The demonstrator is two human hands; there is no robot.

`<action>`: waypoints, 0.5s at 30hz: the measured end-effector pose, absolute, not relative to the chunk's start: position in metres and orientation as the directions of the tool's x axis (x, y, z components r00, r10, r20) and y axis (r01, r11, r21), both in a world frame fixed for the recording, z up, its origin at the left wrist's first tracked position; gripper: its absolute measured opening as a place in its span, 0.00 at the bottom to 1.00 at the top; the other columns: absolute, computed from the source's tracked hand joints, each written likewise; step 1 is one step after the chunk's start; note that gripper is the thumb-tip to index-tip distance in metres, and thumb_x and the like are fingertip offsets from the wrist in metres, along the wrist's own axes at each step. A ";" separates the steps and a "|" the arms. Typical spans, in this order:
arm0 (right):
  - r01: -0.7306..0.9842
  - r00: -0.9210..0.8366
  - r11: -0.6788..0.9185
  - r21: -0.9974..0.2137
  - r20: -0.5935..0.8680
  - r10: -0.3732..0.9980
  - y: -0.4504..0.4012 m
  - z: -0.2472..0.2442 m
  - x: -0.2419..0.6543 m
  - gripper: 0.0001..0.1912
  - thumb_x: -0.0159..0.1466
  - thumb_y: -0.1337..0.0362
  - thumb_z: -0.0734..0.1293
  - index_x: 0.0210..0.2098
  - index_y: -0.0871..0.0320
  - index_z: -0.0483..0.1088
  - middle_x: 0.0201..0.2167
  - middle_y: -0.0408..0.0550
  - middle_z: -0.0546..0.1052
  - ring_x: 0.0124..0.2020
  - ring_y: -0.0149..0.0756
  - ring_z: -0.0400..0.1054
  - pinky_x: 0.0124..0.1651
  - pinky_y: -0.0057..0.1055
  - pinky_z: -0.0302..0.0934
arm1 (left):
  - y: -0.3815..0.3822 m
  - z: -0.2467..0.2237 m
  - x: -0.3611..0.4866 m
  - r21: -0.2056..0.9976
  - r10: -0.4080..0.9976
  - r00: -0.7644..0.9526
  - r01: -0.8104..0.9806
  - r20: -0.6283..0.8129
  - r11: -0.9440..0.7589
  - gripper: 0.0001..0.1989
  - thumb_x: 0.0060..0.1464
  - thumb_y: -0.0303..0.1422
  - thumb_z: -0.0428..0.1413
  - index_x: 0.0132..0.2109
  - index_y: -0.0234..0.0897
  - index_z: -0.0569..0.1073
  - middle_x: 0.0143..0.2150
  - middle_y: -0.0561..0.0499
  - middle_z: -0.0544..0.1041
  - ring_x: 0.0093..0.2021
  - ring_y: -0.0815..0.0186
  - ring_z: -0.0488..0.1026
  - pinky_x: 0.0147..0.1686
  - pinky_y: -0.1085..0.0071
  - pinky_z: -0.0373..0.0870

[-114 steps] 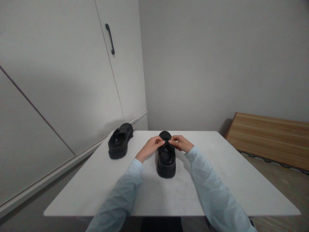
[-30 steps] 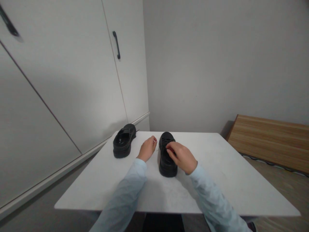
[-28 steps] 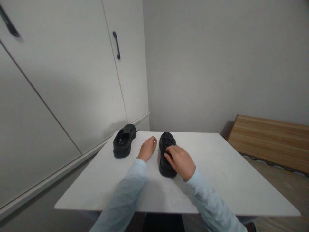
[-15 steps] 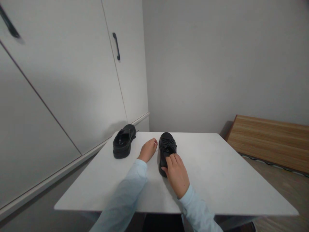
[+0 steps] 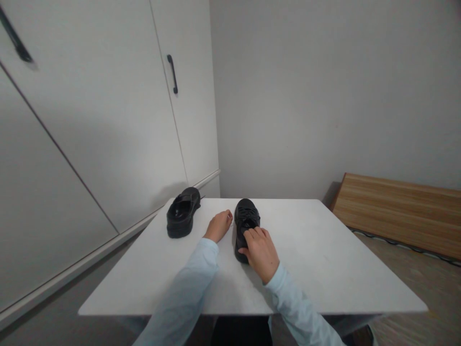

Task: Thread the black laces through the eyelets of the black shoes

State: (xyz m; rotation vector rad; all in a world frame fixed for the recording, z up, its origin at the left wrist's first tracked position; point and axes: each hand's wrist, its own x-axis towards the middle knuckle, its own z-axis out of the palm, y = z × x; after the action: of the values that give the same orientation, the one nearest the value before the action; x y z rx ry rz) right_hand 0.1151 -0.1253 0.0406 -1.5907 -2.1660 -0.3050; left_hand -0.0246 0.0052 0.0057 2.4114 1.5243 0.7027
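Note:
A black lace-up shoe (image 5: 247, 211) stands on the white table, toe pointing away from me. My right hand (image 5: 262, 252) grips this shoe from behind; its fingertips reach into the opening and the thumb lies along the heel side. Just left of the same shoe is my left hand (image 5: 219, 226), fingers curled together. Whatever the left fingers may hold is too small to make out. Farther left, a second black shoe (image 5: 180, 227) sits on the table with its opening toward me and a lace end sticking out at its right side.
The white table (image 5: 324, 269) runs from its front edge near me back to the grey wall. White cupboard doors (image 5: 90, 134) with dark handles line the left. A slanted wood-grain panel (image 5: 392, 211) stands beyond the table on the right.
The whole view has shifted slightly. Both hands keep nearly the same places at the shoe, and the second shoe stays where it was.

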 end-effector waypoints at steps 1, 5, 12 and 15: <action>0.944 -0.258 0.323 -0.067 0.462 0.849 -0.125 0.041 0.116 0.12 0.54 0.64 0.72 0.33 0.59 0.65 0.33 0.50 0.74 0.39 0.45 0.65 0.43 0.40 0.56 | 0.005 0.006 -0.025 0.408 0.889 0.359 0.794 0.283 -0.451 0.09 0.59 0.32 0.45 0.39 0.38 0.70 0.36 0.46 0.76 0.37 0.63 0.72 0.36 0.71 0.61; 0.937 -0.297 0.347 -0.026 0.463 0.835 -0.123 0.041 0.119 0.13 0.54 0.62 0.72 0.33 0.59 0.65 0.33 0.49 0.74 0.39 0.44 0.65 0.43 0.40 0.55 | 0.005 0.007 -0.025 0.400 0.896 0.359 0.804 0.262 -0.439 0.10 0.59 0.32 0.45 0.38 0.38 0.70 0.36 0.45 0.76 0.37 0.62 0.73 0.36 0.71 0.61; 0.942 -0.291 0.335 0.004 0.506 0.812 -0.117 0.042 0.137 0.13 0.54 0.62 0.72 0.32 0.59 0.64 0.31 0.48 0.74 0.37 0.43 0.66 0.42 0.37 0.54 | 0.004 0.009 -0.025 0.387 0.905 0.350 0.820 0.244 -0.421 0.10 0.59 0.31 0.44 0.39 0.37 0.70 0.38 0.45 0.77 0.39 0.63 0.73 0.37 0.71 0.62; 0.955 -0.261 0.295 0.019 0.524 0.811 -0.112 0.047 0.157 0.13 0.55 0.62 0.71 0.31 0.59 0.63 0.30 0.48 0.73 0.37 0.43 0.66 0.41 0.36 0.55 | 0.006 0.008 -0.026 0.374 0.897 0.361 0.818 0.257 -0.436 0.10 0.59 0.30 0.44 0.39 0.37 0.70 0.38 0.46 0.77 0.40 0.64 0.73 0.39 0.72 0.62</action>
State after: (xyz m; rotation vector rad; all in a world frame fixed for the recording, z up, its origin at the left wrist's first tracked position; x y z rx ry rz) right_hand 0.1573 -0.1124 0.0473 -1.5789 -2.1530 -0.4688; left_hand -0.0264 0.0055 0.0082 2.4362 1.5542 0.6390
